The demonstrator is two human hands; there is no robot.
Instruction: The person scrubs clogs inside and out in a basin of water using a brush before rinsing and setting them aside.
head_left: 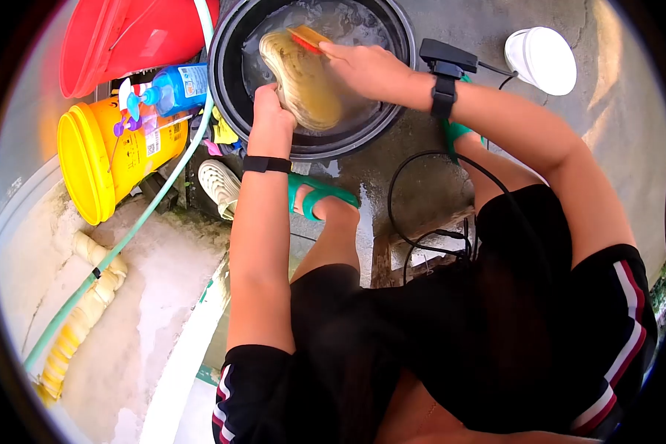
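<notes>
Over a black basin (405, 44) of water, my left hand (271, 109) grips a pale shoe (307, 85) by its lower left edge, sole side up. Closed round an orange brush (308, 37), my right hand (359, 66) holds it against the upper part of the sole. The bristles are mostly hidden. Another pale shoe (218, 183) lies on the ground just below the basin's left side.
At the left are a red bucket (137, 37), a yellow bucket (89, 163), a blue bottle (177, 89) and a green hose (155, 196). A white bucket (547, 59) is at the upper right. A black cable (396, 181) loops near my legs.
</notes>
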